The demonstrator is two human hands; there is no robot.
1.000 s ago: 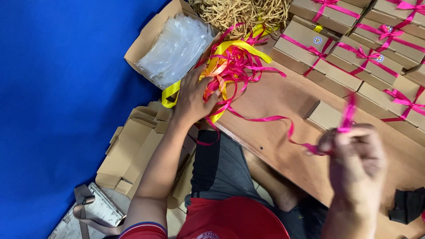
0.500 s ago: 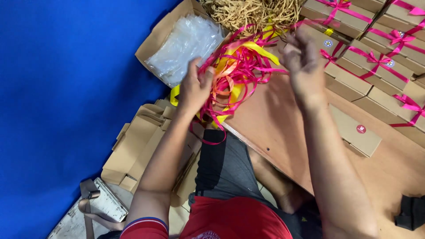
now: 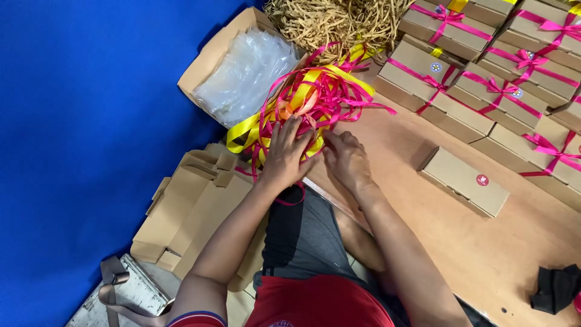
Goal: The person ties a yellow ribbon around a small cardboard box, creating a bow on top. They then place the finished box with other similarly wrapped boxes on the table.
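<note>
The right hand (image 3: 345, 158), raised over the ribbon pile half a second ago and holding a pink strand off at the right a second ago, has come down to the middle of the frame and now rests at the near edge of the tangle of ribbons (image 3: 315, 100). Its fingers curl loosely into the pink and yellow strands; whether they pinch a single strand cannot be told. The left hand (image 3: 287, 151) has stayed in much the same spot, fingers spread and pressed flat on the pile, pinning it rather than gripping. The shift suggests both hands are now sorting in the heap itself, with no strand drawn free.

The ribbons sit just above the hands, centre-top of the frame, on the brown tabletop (image 3: 460, 242). To the upper left lies an open carton of clear plastic bags (image 3: 251, 72); at the top, a heap of tan paper shred (image 3: 333, 21). A plain closed box (image 3: 465, 180) with a round sticker lies alone at right of centre, and rows of ribbon-tied boxes (image 3: 484, 85) fill the upper right. Flat unfolded cartons (image 3: 193, 206) are stacked at lower left against the blue backdrop (image 3: 85, 133).
</note>
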